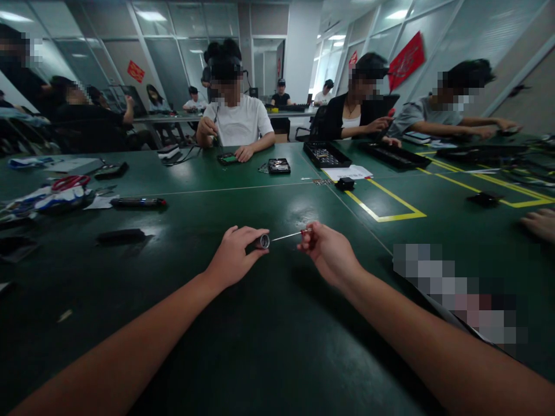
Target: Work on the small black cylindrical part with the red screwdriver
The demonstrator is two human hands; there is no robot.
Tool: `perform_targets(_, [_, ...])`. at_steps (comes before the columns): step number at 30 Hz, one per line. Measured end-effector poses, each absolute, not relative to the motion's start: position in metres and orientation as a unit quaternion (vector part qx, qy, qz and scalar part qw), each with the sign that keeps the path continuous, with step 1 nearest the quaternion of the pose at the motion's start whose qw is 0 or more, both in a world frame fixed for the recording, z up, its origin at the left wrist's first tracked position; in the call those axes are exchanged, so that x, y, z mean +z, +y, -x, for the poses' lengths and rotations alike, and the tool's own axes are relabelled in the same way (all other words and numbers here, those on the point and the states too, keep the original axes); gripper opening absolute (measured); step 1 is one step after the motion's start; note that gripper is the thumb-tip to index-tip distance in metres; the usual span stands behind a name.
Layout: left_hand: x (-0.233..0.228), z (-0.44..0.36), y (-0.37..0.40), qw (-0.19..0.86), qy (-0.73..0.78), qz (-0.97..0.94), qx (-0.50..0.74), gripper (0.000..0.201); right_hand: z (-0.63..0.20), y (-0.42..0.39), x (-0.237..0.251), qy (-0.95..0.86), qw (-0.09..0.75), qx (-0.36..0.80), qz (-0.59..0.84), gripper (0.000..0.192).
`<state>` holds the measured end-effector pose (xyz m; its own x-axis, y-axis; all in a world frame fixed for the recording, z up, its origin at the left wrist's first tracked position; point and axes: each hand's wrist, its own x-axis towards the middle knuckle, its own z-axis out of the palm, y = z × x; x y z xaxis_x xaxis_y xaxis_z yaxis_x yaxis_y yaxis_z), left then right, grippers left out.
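A: Hands first. What does each one hold?

B: The left hand [234, 254] is curled around the dark handle of a small screwdriver [277, 238], with the silvery collar of the handle showing past the thumb. The right hand [327, 248] pinches the far end of the thin metal shaft between fingertips [306, 234]; something reddish shows at that tip, too small to tell what.

A: Where does the tool sit?

B: It lies roughly level between the two hands, over the green table [260, 346], near the middle of the view. Whether it touches the surface cannot be told.

A: What lies around it?

B: Well beyond the hands, a yellow taped outline [390, 208] marks the table to the right. Near it sit a small black block [346, 184] and a white sheet of paper [349, 172]. A black tray [326, 155] stands further back. To the left lie a dark pen-like tool [137, 202] and a flat black piece [120, 236], well apart from the hands.

A: Any other people?

B: Several sit across the table. One in a white shirt [238, 122] works over a small device [228, 158], with an opened black device [278, 166] just beside. Another person's hand [540, 222] rests at the right edge.
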<state>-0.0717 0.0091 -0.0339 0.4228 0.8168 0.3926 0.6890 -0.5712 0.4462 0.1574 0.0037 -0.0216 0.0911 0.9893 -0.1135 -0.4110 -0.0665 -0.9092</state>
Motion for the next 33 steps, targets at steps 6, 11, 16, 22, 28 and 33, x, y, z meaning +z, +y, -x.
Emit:
perform_targets(6, [-0.037,0.076,0.011,0.119,0.475,-0.833,0.256,0.039,-0.159,0.008,-0.028,-0.367,0.623,0.522,0.452,0.023])
perform_targets(11, [-0.035,0.073,0.007,0.129,0.466,-0.83,0.276,0.04,-0.152,0.003,-0.029,-0.437,0.615,0.477,0.451,0.027])
perform_targets(16, [-0.036,0.072,0.006,0.127,0.455,-0.831,0.293,0.041,-0.15,-0.001,-0.027,-0.483,0.599,0.455,0.449,0.031])
perform_targets(22, [-0.037,0.071,0.007,0.132,0.453,-0.829,0.301,0.041,-0.151,-0.003,-0.026,-0.501,0.601,0.434,0.447,0.029])
perform_targets(28, [-0.037,0.07,0.005,0.147,0.457,-0.826,0.297,0.041,-0.15,-0.009,-0.019,-0.539,0.587,0.411,0.443,0.031])
perform_targets(33, [-0.037,0.069,0.004,0.154,0.461,-0.827,0.282,0.042,-0.152,-0.015,-0.012,-0.561,0.562,0.39,0.466,0.041])
